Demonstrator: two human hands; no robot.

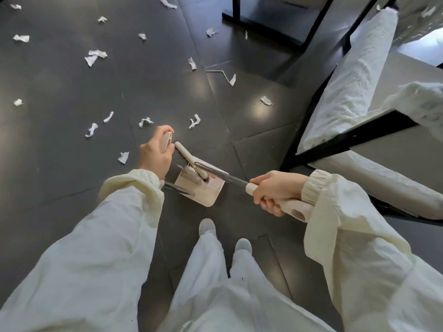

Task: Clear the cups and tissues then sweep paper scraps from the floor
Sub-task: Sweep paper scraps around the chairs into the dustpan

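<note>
Dark glossy floor tiles (pixel 60 97), head view only. White crumpled paper scraps (pixel 96 56) lie scattered far left to ctr, none nearer than the pan, so sweeping prob not started. L hand (pixel 153 155) wraps the beige top of the dustpan (pixel 208 192) handle; flat plastic pan sits on the floor just ahead of the feet. R hand (pixel 273 195) is fisted round the broom (pixel 225 179) grip, dark shaft angled down-left, bristle head over the pan, prob being pulled free. Chair (pixel 354 80) w/ fluffy white cover, right.

Clearance: open left, blocked right.
I note open floor (pixel 60 152) at upper left, dotted with paper scraps (pixel 96 55); black chair frames (pixel 359 136) close off the right.
</note>
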